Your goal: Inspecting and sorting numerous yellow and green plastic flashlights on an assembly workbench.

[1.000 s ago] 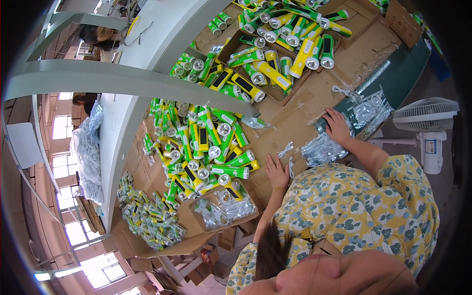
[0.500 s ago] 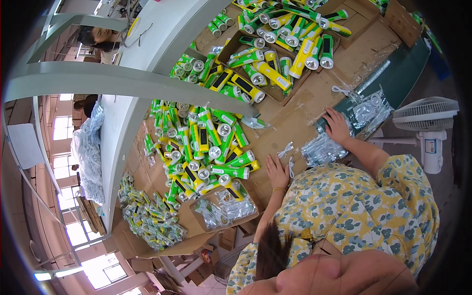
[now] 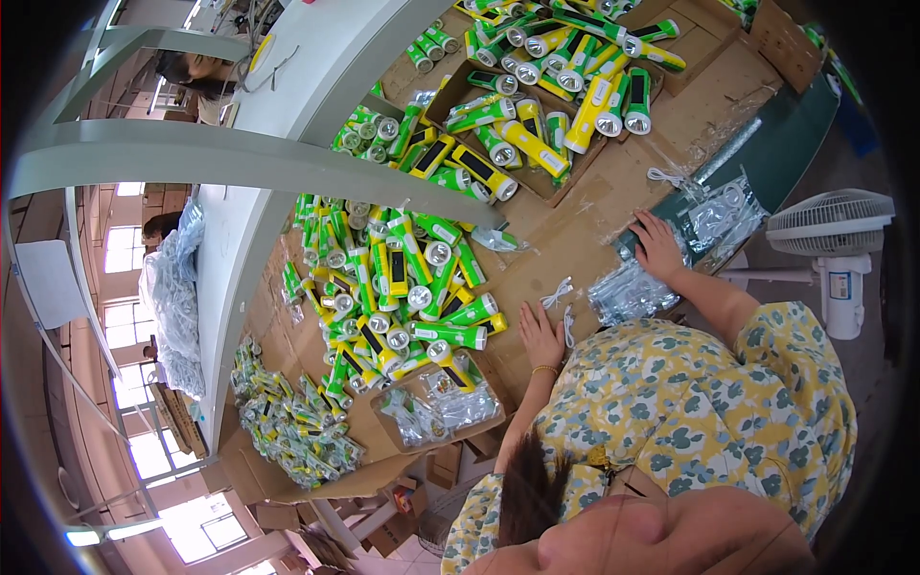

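My left hand (image 3: 542, 337) lies flat on the cardboard-covered table, fingers outstretched, holding nothing. Two small coiled white cables (image 3: 556, 292) rest just beyond and beside its fingers. Farther right, my right hand (image 3: 657, 245) is also spread flat, its fingertips on the cardboard and its palm beside a stack of clear plastic bags (image 3: 628, 290). More bags with white cables (image 3: 721, 213) lie to its right. Left of my hands spreads a big heap of green and yellow flashlights (image 3: 412, 278), some with dark panels.
An open carton (image 3: 575, 182) of flashlights stands at the back. A small box (image 3: 439, 446) holds plastic-wrapped pieces, near a pile of bagged flashlights (image 3: 292, 422). A grey metal frame (image 3: 240, 156) crosses the left side. A white fan (image 3: 832, 225) stands at the right.
Both of my hands stay in the same place. In the background at far left, a person's head has shifted slightly.
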A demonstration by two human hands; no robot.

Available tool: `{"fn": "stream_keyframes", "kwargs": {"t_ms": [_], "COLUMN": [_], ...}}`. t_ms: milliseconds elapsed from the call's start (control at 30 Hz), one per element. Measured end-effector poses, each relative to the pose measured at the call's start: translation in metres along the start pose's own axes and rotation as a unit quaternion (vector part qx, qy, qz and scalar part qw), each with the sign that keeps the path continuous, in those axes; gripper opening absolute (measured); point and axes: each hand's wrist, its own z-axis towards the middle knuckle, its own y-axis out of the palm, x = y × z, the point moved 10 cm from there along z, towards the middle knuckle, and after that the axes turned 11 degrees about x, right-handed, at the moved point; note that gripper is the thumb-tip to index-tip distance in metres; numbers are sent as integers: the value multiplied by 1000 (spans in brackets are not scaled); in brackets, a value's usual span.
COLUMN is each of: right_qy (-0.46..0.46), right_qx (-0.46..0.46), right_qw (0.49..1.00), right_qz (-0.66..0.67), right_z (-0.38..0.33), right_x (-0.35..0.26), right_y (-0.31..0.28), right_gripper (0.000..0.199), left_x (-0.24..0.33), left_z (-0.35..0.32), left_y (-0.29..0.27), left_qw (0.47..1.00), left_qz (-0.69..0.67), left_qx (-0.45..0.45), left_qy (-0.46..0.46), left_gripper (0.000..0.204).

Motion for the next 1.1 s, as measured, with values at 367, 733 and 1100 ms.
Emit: {"fn": "stream_keyframes", "kwargs": {"t_ms": [367, 733, 1100], "right_qy": [2, 0, -5], "right_qx": [-4, 1, 9], "right_qw": [1000, 1000, 1000], "right_qz": [0, -3, -1], "right_z": [0, -1, 1], "right_x": [0, 1, -2], "right_y": [1, 1, -2], "right_gripper": [45, 45, 44], "left_x": [0, 3, 2], "left_z": [-1, 0, 0], "left_y": [-1, -3, -3], "left_qw": [1000, 1000, 1000], "left_qz": [2, 3, 3], "left_qx": [3, 0, 4], "left_qy": [2, 4, 2], "left_gripper": [69, 69, 69]}}
